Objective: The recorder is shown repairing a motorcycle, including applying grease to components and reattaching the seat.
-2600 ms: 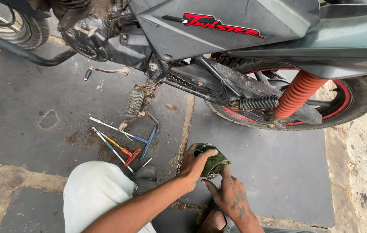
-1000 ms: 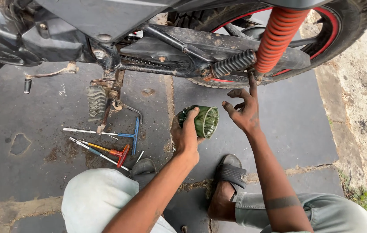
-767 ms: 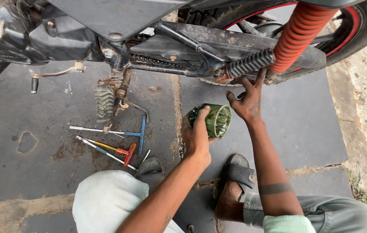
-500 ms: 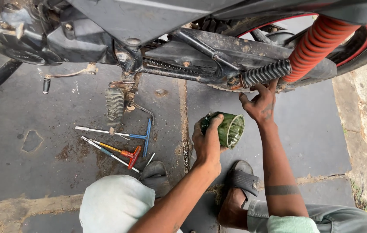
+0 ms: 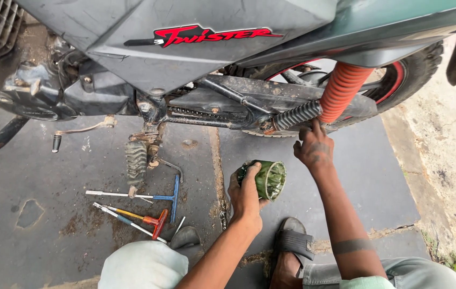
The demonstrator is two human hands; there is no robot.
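My left hand (image 5: 245, 194) grips a round green ribbed part (image 5: 268, 179), held above the dark mat (image 5: 356, 176) with its open side facing right. My right hand (image 5: 314, 149) reaches up to the motorcycle, fingers spread and touching the black ribbed footrest (image 5: 296, 114) just below the orange spring shock absorber (image 5: 341, 93). The black chain cover and swingarm (image 5: 222, 104) run left from there. Nothing is held in the right hand.
Blue and red T-handle wrenches (image 5: 155, 211) and a long rod lie on the mat at the left, beside the front footrest (image 5: 134, 159). My sandalled foot (image 5: 292, 251) and knees are at the bottom. The rear wheel (image 5: 415, 67) is upper right; bare concrete lies right.
The view has shifted so the motorcycle sits lower. My left hand stays on the green part, raised toward the bike. My right hand has gone from beside it up to the footrest.
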